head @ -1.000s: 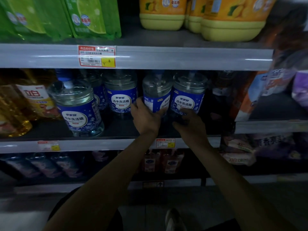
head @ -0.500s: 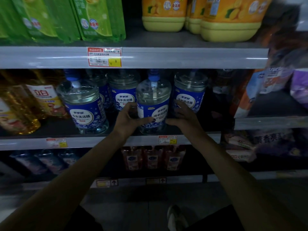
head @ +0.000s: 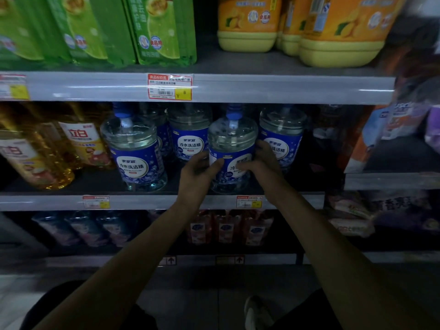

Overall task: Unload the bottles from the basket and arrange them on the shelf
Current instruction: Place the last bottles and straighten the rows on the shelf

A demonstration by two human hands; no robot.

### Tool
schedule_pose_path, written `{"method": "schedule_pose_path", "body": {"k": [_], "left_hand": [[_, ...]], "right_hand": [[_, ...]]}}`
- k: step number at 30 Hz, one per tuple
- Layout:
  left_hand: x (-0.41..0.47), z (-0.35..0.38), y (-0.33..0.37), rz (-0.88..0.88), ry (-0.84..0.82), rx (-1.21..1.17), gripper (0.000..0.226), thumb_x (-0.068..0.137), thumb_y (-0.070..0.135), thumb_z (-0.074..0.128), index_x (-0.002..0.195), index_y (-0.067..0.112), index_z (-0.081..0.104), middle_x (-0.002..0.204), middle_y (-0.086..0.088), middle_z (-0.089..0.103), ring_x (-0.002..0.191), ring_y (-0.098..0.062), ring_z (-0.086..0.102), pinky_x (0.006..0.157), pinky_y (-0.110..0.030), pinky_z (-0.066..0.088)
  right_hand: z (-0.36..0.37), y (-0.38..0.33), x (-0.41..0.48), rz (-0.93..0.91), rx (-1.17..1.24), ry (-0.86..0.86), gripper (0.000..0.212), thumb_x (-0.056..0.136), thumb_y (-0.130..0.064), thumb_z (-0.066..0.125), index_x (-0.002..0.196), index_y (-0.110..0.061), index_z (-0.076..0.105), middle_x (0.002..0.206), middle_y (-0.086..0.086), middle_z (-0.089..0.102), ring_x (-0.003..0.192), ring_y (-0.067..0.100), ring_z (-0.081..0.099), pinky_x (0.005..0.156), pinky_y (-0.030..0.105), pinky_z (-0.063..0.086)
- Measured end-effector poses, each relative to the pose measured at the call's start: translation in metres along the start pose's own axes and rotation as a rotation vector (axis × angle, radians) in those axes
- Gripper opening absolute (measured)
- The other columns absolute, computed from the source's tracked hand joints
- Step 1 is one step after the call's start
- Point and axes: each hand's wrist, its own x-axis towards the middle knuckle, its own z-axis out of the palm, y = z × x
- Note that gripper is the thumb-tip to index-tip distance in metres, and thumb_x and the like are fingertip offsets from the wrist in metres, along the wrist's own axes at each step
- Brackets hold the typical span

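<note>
Dim light; grey tiered shelving (head: pixel 285 89); dark floor (head: pixel 214 287)

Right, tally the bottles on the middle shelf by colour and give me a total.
Clear plastic bottles with blue labels: 5, counting one partly hidden at the back and the held bottle, which the left hand and right hand grip
Golden-yellow bottles with white and orange labels: 2 that can be told apart
Total: 7

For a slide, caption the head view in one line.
Left hand and right hand grip a blue-labelled dish detergent bottle at the front of the middle shelf beside matching bottles.
</note>
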Motion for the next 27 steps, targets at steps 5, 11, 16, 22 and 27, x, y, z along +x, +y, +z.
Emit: {"method": "schedule_pose_path", "body": {"k": [5,11,16,22,27], "left_hand": [[-0.002,0.002,0.008,-0.043,-0.092,-0.101,0.025,0.090,0.013,0.076,0.104,0.032,0.068,0.094,0.013,0.077,0.086,0.005,0.072,0.066,-0.012,0.055],[-0.005,0.004,0.020,-0.026,-0.115,-0.119,0.028,0.088,0.014,0.078,0.114,0.021,0.071,0.109,0.000,0.077,0.099,-0.006,0.074,0.073,-0.015,0.057],[-0.010,0.000,0.021,-0.015,-0.230,-0.094,0.040,0.088,0.007,0.075,0.123,0.023,0.067,0.111,0.010,0.077,0.107,-0.006,0.072,0.083,-0.019,0.058],[-0.020,0.002,0.022,0.102,-0.314,-0.067,0.058,0.086,-0.005,0.073,0.138,0.014,0.058,0.133,0.000,0.068,0.123,-0.012,0.065,0.097,-0.025,0.055],[-0.030,0.011,0.027,0.226,-0.312,-0.024,0.068,0.087,-0.012,0.069,0.146,0.012,0.046,0.135,0.006,0.063,0.126,-0.006,0.062,0.101,-0.024,0.052]], "right_hand": [[-0.009,0.004,-0.002,-0.025,0.000,-0.019,0.079,0.071,0.010,0.084,0.139,-0.016,0.054,0.127,0.004,0.072,0.113,0.020,0.071,0.087,0.041,0.062],[-0.016,0.003,-0.012,-0.062,-0.079,0.014,0.086,0.064,-0.003,0.095,0.138,-0.018,0.054,0.134,0.004,0.066,0.120,0.020,0.067,0.092,0.047,0.061],[-0.029,0.003,-0.026,-0.146,-0.145,0.065,0.092,0.058,0.007,0.094,0.132,-0.016,0.044,0.124,-0.009,0.062,0.108,-0.008,0.062,0.081,0.016,0.057],[-0.029,0.003,-0.040,-0.168,-0.180,0.150,0.113,0.043,-0.016,0.104,0.140,-0.017,0.047,0.129,-0.011,0.065,0.120,0.007,0.063,0.096,0.042,0.059],[-0.030,-0.004,-0.054,-0.164,-0.186,0.208,0.107,0.049,-0.010,0.102,0.143,-0.019,0.050,0.133,-0.007,0.065,0.123,0.014,0.062,0.101,0.044,0.056]]}}
